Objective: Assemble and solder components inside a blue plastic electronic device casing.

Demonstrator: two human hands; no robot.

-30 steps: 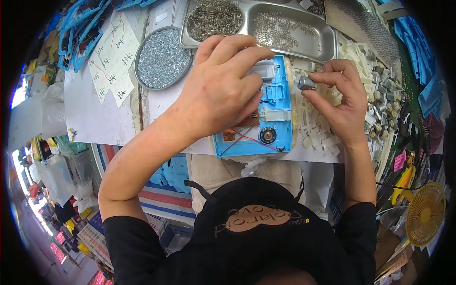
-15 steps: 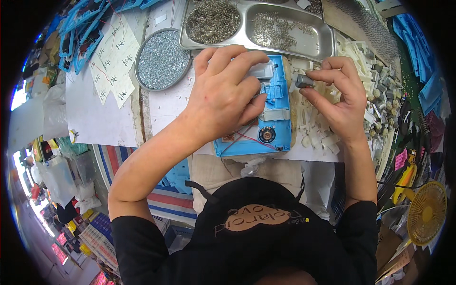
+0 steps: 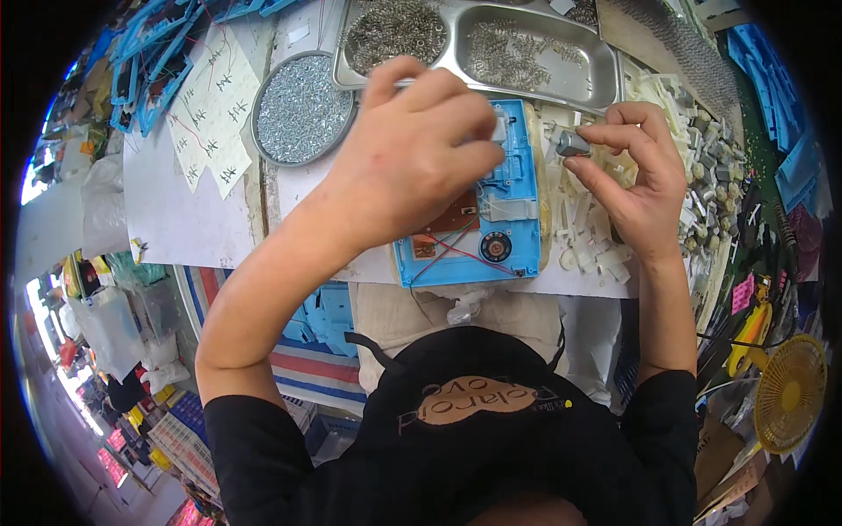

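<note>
Your left hand (image 3: 417, 149) has shifted away from you and curled more since half a second ago, baring more brown board (image 3: 460, 212) in the blue case (image 3: 526, 180) beneath it; your right hand (image 3: 647, 180) edged rightward with the motor (image 3: 573, 144). Its thumb and index finger pinch that motor just right of the case: a stubby grey can with flattened sides. Its long axis lies roughly crosswise, pale end toward your left hand. Lengthwise, the case runs away from you, speaker (image 3: 496, 246) nearest. Your left hand, blurred, hides the case's far left part; I can't tell whether its fingers grip anything.
</note>
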